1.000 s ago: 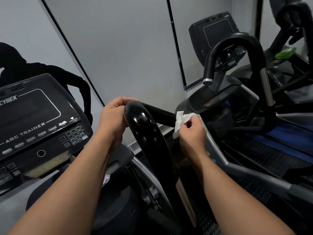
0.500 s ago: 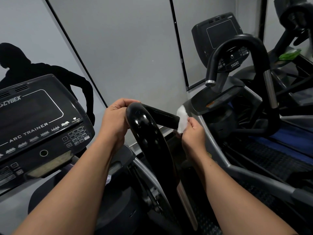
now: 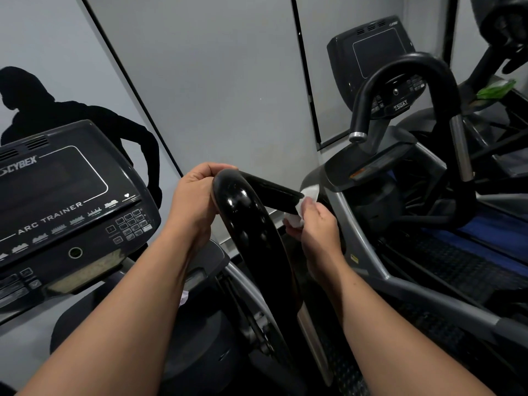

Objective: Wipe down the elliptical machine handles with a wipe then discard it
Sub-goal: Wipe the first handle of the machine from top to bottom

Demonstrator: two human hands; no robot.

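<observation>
A glossy black curved handle (image 3: pixel 248 221) of the elliptical rises in the middle of the view. My left hand (image 3: pixel 197 201) grips the top of its bend from the left. My right hand (image 3: pixel 317 227) pinches a crumpled white wipe (image 3: pixel 307 195) against the handle's short forward end, at its tip. Part of the wipe is hidden behind my fingers. A second black looped handle (image 3: pixel 411 67) belongs to the neighbouring machine at the right.
The Cybex Arc Trainer console (image 3: pixel 65 201) stands at the left. Another console (image 3: pixel 371 52) is at the upper right, with a green packet (image 3: pixel 497 90) beyond it. Grey frame bars (image 3: pixel 363 252) and a ribbed footplate (image 3: pixel 457 261) lie to the right. A grey wall is ahead.
My right hand has slid the wipe along the handle's forward end towards the tip and folded it closer round it. My left hand has kept its grip.
</observation>
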